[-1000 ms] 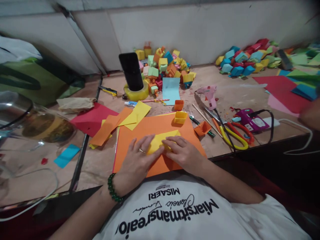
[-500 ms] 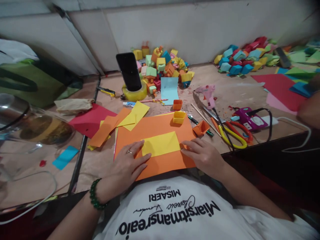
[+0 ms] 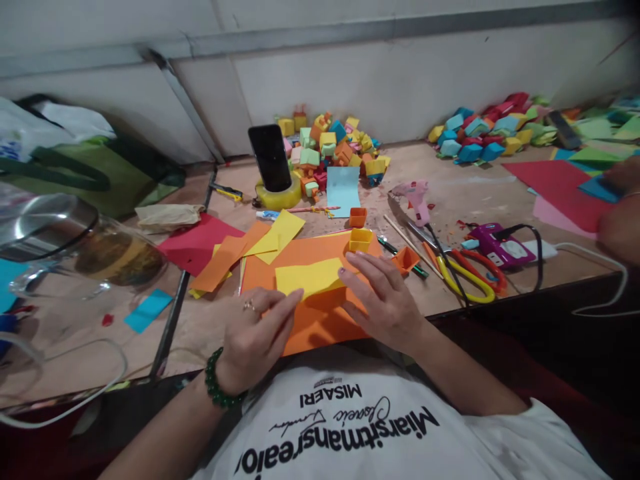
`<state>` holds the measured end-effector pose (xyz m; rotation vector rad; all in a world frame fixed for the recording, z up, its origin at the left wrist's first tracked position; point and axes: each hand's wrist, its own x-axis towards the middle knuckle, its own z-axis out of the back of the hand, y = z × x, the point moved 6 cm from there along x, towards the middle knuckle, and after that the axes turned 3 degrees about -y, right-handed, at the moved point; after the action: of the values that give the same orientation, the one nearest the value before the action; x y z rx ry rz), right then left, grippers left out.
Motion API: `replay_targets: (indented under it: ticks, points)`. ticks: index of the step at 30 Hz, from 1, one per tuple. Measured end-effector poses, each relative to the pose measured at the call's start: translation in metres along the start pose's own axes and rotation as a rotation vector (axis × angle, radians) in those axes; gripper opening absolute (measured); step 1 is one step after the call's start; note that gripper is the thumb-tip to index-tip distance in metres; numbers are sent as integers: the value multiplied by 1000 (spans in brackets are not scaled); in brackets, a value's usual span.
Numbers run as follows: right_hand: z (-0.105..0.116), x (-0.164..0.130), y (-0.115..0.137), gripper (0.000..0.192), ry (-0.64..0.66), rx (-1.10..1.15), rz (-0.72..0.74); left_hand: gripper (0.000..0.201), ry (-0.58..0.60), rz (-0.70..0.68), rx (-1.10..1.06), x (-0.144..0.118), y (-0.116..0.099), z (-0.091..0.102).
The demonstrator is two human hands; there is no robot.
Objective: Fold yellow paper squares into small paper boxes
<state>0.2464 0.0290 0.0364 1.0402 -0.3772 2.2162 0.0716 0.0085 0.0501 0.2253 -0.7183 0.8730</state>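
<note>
A folded yellow paper lies on a stack of orange sheets in front of me. My left hand, with a ring and a green bead bracelet, pinches the yellow paper's near left corner. My right hand lies flat with its fingers pressing the paper's right edge. A small yellow paper box and a small orange paper box stand just beyond the sheets.
Scissors, a pink glue gun, a purple glue gun, a phone in a tape roll, loose coloured sheets, two piles of folded paper boxes at the wall, a glass jug at left. Another person's arm at right.
The hands first pressed together on the yellow paper, then spread to its two ends. Now the left pinches its near corner and the right presses its right edge. The view tilted up slightly.
</note>
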Motion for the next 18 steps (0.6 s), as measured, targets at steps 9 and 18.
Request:
replay_targets:
  ticks: [9,18]
  points:
    - [-31,-10,8,20,60,167,134,32,259,-108,159,-20,0,-24]
    - [-39,-12,21,24,347,267,59,29,373,-74,41,-37,11,-43]
